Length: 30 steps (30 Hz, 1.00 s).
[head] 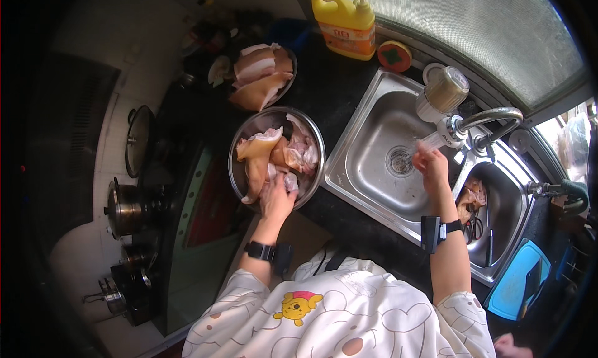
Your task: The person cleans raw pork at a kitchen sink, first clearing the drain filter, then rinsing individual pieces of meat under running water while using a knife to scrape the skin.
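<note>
My left hand (276, 197) reaches into a round stainless steel bowl (319, 138) and touches pale pieces of raw meat with skin (259, 152); whether its fingers grip a piece is hard to tell. Beneath the outlet of a faucet-mounted filter (441, 96), my right hand (430, 164) is in the water over the left sink basin (373, 171), near its drain (401, 162). Its fingers are slightly bent, with nothing seen in them. Behind the bowl, a second metal bowl (290, 85) holds more skin-on meat slabs (261, 78).
The smaller basin (509, 218) holds meat (474, 194), scissors (475, 227) and a dark-handled tool (489, 248). A blue cutting board (514, 283) lies to its right. A yellow detergent jug (345, 26) stands by the window. Pots (128, 208) are at left. Another person's hand (511, 346) shows at lower right.
</note>
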Each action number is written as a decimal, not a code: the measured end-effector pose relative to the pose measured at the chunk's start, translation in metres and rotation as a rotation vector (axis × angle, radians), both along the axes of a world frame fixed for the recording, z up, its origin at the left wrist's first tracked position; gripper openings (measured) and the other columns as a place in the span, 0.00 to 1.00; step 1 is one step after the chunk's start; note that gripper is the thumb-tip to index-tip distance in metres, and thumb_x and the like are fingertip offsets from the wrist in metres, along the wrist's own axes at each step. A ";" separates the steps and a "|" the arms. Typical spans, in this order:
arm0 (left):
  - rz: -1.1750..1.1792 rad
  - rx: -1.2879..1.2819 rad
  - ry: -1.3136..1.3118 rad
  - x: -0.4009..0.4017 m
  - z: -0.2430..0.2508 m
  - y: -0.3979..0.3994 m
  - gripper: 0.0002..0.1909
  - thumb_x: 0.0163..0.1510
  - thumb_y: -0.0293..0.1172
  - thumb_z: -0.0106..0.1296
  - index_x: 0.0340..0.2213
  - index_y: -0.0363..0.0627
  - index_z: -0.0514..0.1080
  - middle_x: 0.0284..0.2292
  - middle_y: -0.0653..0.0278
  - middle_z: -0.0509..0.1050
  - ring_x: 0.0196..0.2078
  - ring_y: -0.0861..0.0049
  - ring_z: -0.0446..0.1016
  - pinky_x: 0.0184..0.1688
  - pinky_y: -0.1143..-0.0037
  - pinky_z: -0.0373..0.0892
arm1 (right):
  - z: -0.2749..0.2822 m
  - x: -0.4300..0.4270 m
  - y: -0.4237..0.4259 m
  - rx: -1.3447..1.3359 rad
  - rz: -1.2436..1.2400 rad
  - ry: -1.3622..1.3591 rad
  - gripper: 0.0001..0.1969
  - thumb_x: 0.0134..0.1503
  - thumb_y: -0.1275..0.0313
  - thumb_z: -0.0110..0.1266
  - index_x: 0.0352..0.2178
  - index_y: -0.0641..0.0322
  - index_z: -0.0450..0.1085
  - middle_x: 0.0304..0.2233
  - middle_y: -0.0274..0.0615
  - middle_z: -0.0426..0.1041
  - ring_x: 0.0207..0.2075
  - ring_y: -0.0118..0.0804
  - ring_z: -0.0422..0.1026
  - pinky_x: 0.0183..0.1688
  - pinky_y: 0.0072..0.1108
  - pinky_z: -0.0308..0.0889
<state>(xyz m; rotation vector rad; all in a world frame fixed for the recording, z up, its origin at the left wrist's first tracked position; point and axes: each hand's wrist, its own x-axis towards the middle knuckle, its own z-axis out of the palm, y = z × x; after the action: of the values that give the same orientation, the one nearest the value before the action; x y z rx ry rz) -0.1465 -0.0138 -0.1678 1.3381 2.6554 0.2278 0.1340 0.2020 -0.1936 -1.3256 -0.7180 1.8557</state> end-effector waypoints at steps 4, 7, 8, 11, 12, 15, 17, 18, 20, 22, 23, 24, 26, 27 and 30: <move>-0.016 -0.227 -0.070 -0.010 -0.001 0.019 0.19 0.39 0.34 0.52 0.35 0.40 0.63 0.29 0.52 0.69 0.33 0.55 0.68 0.35 0.65 0.64 | 0.001 0.005 -0.017 -0.016 0.065 -0.037 0.06 0.48 0.70 0.50 0.28 0.59 0.66 0.20 0.32 0.69 0.22 0.23 0.67 0.27 0.13 0.59; 0.071 0.073 -0.241 -0.009 0.014 0.018 0.17 0.39 0.31 0.51 0.34 0.40 0.64 0.26 0.51 0.70 0.28 0.53 0.69 0.30 0.64 0.66 | 0.007 0.023 -0.030 0.002 0.082 -0.079 0.07 0.48 0.69 0.48 0.28 0.59 0.67 0.22 0.34 0.70 0.25 0.24 0.68 0.31 0.14 0.58; -0.007 0.303 -0.358 -0.012 0.014 0.013 0.15 0.42 0.30 0.50 0.33 0.40 0.64 0.25 0.54 0.71 0.26 0.62 0.71 0.25 0.71 0.67 | 0.014 0.026 -0.037 0.028 0.126 -0.126 0.07 0.48 0.69 0.48 0.29 0.59 0.67 0.22 0.34 0.71 0.26 0.24 0.68 0.32 0.15 0.58; 0.068 0.330 -1.474 0.065 0.060 0.060 0.11 0.50 0.29 0.42 0.37 0.42 0.63 0.23 0.69 0.68 0.19 0.88 0.64 0.19 0.88 0.61 | 0.036 0.022 -0.052 0.148 0.245 -0.259 0.10 0.49 0.70 0.46 0.32 0.65 0.67 0.25 0.38 0.71 0.29 0.26 0.68 0.34 0.17 0.59; 0.038 0.275 -1.664 0.082 0.057 0.072 0.13 0.51 0.30 0.40 0.39 0.41 0.61 0.24 0.69 0.68 0.20 0.87 0.65 0.20 0.87 0.62 | 0.043 0.013 -0.057 0.220 0.271 -0.183 0.11 0.50 0.69 0.46 0.33 0.67 0.67 0.25 0.39 0.71 0.30 0.27 0.68 0.36 0.17 0.60; -0.091 0.165 -1.804 0.125 0.031 0.121 0.19 0.52 0.28 0.35 0.47 0.41 0.56 0.32 0.63 0.68 0.26 0.81 0.67 0.29 0.81 0.65 | 0.056 0.000 -0.059 0.184 0.236 0.087 0.14 0.51 0.69 0.46 0.37 0.68 0.63 0.26 0.38 0.69 0.28 0.25 0.67 0.31 0.16 0.65; -0.145 0.196 -1.758 0.152 0.022 0.146 0.20 0.53 0.28 0.35 0.49 0.42 0.53 0.33 0.64 0.68 0.28 0.81 0.67 0.29 0.81 0.65 | 0.047 0.009 -0.049 0.345 0.212 -0.177 0.13 0.50 0.72 0.48 0.37 0.68 0.63 0.25 0.38 0.69 0.26 0.25 0.67 0.26 0.14 0.65; -0.212 0.197 -1.652 0.161 0.015 0.156 0.19 0.53 0.30 0.35 0.47 0.42 0.54 0.30 0.64 0.69 0.26 0.80 0.68 0.25 0.82 0.65 | 0.045 0.014 -0.042 0.336 0.138 -0.194 0.10 0.49 0.75 0.48 0.34 0.68 0.63 0.23 0.38 0.69 0.23 0.24 0.67 0.23 0.13 0.64; -0.235 0.149 -1.516 0.169 0.008 0.169 0.17 0.53 0.31 0.35 0.45 0.42 0.56 0.27 0.64 0.69 0.24 0.81 0.68 0.23 0.82 0.65 | 0.036 0.021 -0.034 0.332 0.117 -0.177 0.09 0.49 0.75 0.48 0.33 0.69 0.63 0.23 0.38 0.68 0.22 0.23 0.66 0.22 0.13 0.64; -0.222 0.131 -1.210 0.169 0.006 0.178 0.11 0.53 0.34 0.37 0.34 0.41 0.63 0.23 0.61 0.69 0.21 0.82 0.68 0.20 0.81 0.64 | 0.027 0.018 -0.029 0.347 0.109 -0.154 0.07 0.50 0.75 0.46 0.30 0.69 0.64 0.21 0.37 0.68 0.19 0.22 0.65 0.20 0.13 0.63; -0.126 0.219 -1.414 0.173 -0.019 0.180 0.11 0.52 0.35 0.38 0.30 0.41 0.64 0.22 0.58 0.69 0.23 0.74 0.69 0.22 0.76 0.65 | 0.026 0.011 -0.030 0.294 0.067 -0.125 0.07 0.51 0.73 0.45 0.30 0.68 0.64 0.21 0.36 0.68 0.19 0.22 0.65 0.20 0.13 0.64; -0.015 0.334 -1.577 0.173 -0.058 0.179 0.11 0.51 0.36 0.39 0.27 0.41 0.65 0.21 0.55 0.69 0.24 0.67 0.70 0.24 0.72 0.65 | 0.029 0.004 -0.032 0.295 0.115 -0.109 0.08 0.52 0.71 0.45 0.32 0.65 0.63 0.25 0.35 0.66 0.21 0.22 0.65 0.22 0.14 0.65; -0.286 0.407 -0.708 0.192 -0.012 0.182 0.12 0.47 0.38 0.42 0.24 0.40 0.66 0.22 0.52 0.69 0.26 0.59 0.69 0.27 0.66 0.64 | 0.031 0.012 -0.030 0.295 0.116 -0.216 0.09 0.53 0.67 0.44 0.32 0.61 0.63 0.25 0.32 0.65 0.24 0.23 0.65 0.20 0.14 0.64; -0.346 0.140 -0.679 0.192 0.003 0.190 0.16 0.46 0.42 0.41 0.28 0.40 0.68 0.26 0.51 0.71 0.28 0.60 0.70 0.29 0.68 0.65 | 0.014 0.022 -0.026 0.324 0.089 -0.223 0.09 0.53 0.65 0.43 0.32 0.59 0.63 0.25 0.31 0.65 0.24 0.22 0.65 0.18 0.13 0.62; -0.394 0.304 -0.860 0.202 -0.033 0.199 0.13 0.46 0.38 0.39 0.22 0.41 0.69 0.21 0.55 0.71 0.26 0.60 0.70 0.27 0.68 0.65 | 0.003 0.030 -0.018 0.255 0.020 -0.177 0.09 0.53 0.65 0.44 0.26 0.58 0.61 0.20 0.31 0.65 0.18 0.22 0.64 0.15 0.11 0.56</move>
<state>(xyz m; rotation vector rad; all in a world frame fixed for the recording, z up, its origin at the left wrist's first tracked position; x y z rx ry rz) 0.0558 0.1849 -0.2012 1.3789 1.6602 0.9315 0.1637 0.1845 -0.1904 -1.3281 -1.0275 1.6121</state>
